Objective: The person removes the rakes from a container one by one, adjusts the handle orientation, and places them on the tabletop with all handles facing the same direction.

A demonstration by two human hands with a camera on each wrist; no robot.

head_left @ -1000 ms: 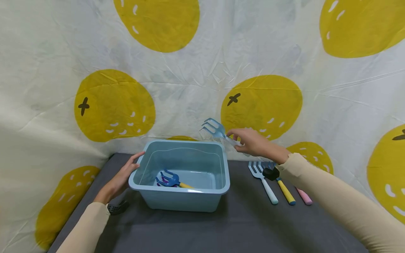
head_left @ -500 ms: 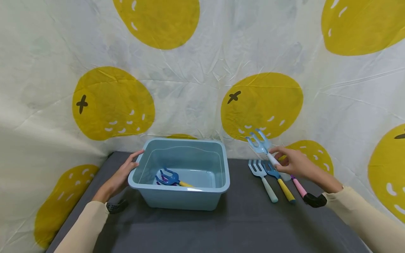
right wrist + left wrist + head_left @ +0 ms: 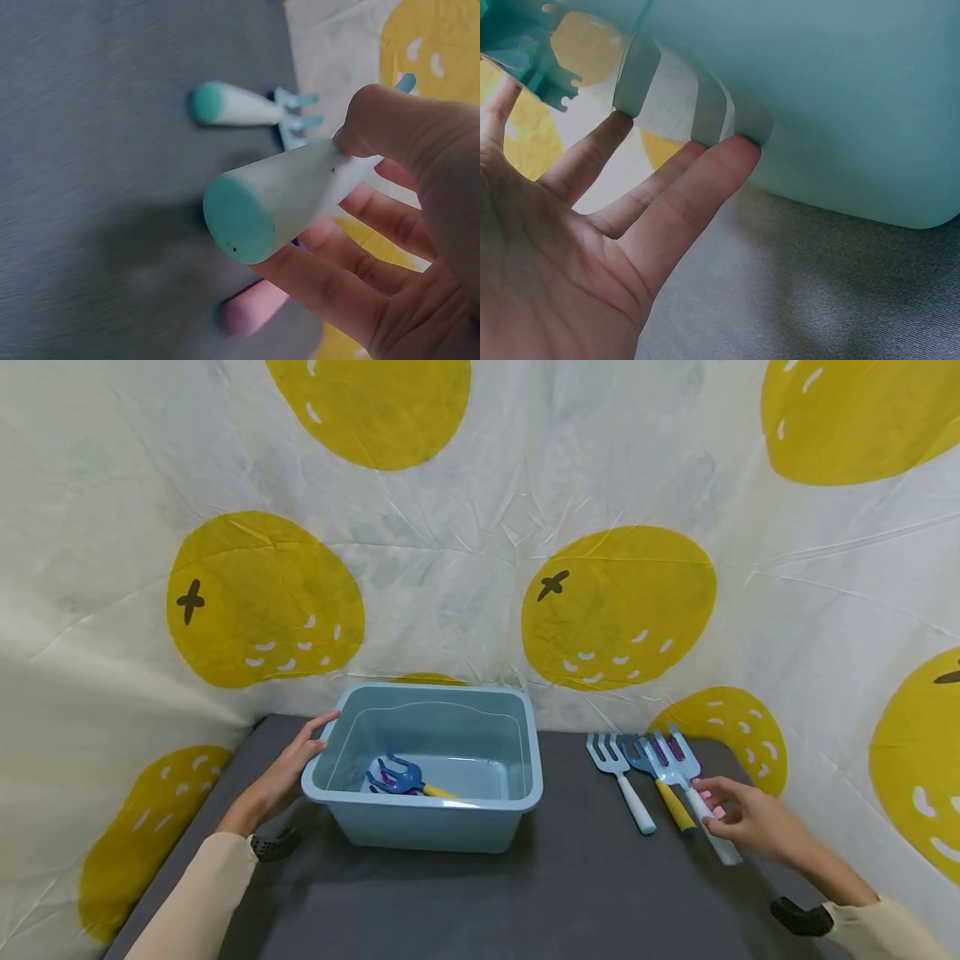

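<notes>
Fork (image 3: 701,807), pale-blue and white-handled, pinched by your right hand (image 3: 759,824), points toward eleven o'clock; your straight-fingered left hand (image 3: 281,774) touches the blue plastic tub (image 3: 429,825), nine o'clock from it.

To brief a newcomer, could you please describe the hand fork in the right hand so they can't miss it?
From the pale blue tub, look right along the dark grey cloth to several hand forks. The right hand holds the light blue fork with a whitish handle. A similarly coloured fork lies at the left end; only this one is held.
</notes>
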